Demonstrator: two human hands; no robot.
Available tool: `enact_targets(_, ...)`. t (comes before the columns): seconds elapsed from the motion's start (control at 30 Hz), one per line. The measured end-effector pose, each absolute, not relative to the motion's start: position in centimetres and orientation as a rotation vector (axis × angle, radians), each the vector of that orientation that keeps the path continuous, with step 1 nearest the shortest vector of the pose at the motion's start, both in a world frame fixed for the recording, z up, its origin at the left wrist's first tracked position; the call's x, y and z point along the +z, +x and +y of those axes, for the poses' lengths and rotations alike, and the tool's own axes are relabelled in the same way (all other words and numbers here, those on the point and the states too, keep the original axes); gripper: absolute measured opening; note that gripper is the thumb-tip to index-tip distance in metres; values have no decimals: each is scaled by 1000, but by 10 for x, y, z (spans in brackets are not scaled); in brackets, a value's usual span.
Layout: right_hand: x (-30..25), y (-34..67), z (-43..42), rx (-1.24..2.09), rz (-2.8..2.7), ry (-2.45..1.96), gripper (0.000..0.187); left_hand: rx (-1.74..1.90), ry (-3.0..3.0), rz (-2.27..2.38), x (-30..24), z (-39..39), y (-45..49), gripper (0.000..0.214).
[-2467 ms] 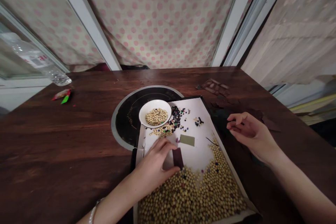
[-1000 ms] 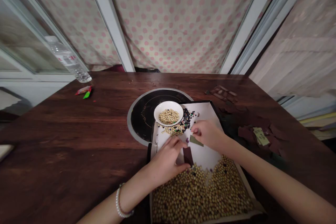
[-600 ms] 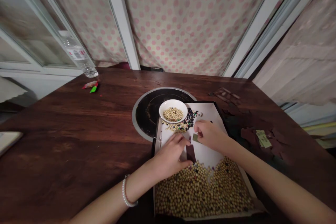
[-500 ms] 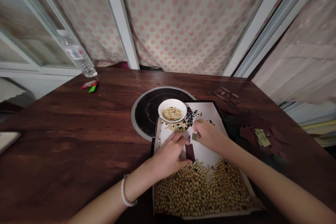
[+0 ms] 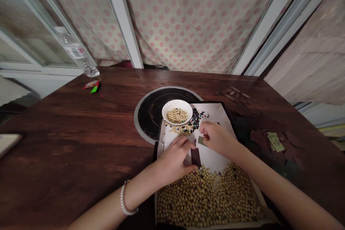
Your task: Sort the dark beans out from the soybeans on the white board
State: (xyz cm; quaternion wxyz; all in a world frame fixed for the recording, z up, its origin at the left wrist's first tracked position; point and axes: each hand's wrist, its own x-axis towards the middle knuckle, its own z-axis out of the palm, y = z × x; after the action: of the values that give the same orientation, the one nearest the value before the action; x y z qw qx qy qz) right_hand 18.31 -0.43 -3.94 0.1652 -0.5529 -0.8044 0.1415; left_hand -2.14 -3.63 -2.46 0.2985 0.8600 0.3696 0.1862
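Observation:
My left hand (image 5: 175, 156) spans a dark brown rectangular card (image 5: 196, 157), with the fingers at its far end and the thumb at its near end. Just to the right, my right hand (image 5: 217, 139) is closed in a pinch at a small olive-green card (image 5: 201, 141); the fingertips are partly hidden. Both hands are inside a shallow box with a white bottom (image 5: 217, 109) and dark outer sides. A heap of yellowish beads (image 5: 207, 201) fills its near half. Black and coloured beads (image 5: 196, 120) lie scattered at the far end, by a white bowl (image 5: 164, 113) of pale beads.
A round black inset plate (image 5: 148, 115) with a silver rim lies behind the box. Brown scraps (image 5: 258, 140) and pale green papers (image 5: 275, 141) are on the right. A plastic bottle (image 5: 79, 55) and small wrappers (image 5: 91, 85) stand at the far left of the wooden table (image 5: 81, 122).
The view has shifted slightly. Both hands keep almost the same place over the box, with the brown card and the olive-green card still by their fingers.

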Motion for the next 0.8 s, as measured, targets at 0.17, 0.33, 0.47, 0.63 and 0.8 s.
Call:
enact_targets(0.17,-46,189,1,463,-2249,-1554,21,499,2283,975,-26,-36,-22,36)
enact_targets(0.33,-40,189,-2,512,-2253,-1503,20,460,2288,990,-24,-35,-20,39)
enact_targets(0.47,-29,184,-15,663,-2326,-1306,19,472,2287,981,-22,-35,-20,38)
enact_targets(0.63,-19,178,-30,1010,-2383,-1009,18,473,2285,980,-23,-34,-20,29)
enact_targets(0.8,-18,175,-30,976,-2444,-1005,17,490,2298,963,-26,-34,-20,34)
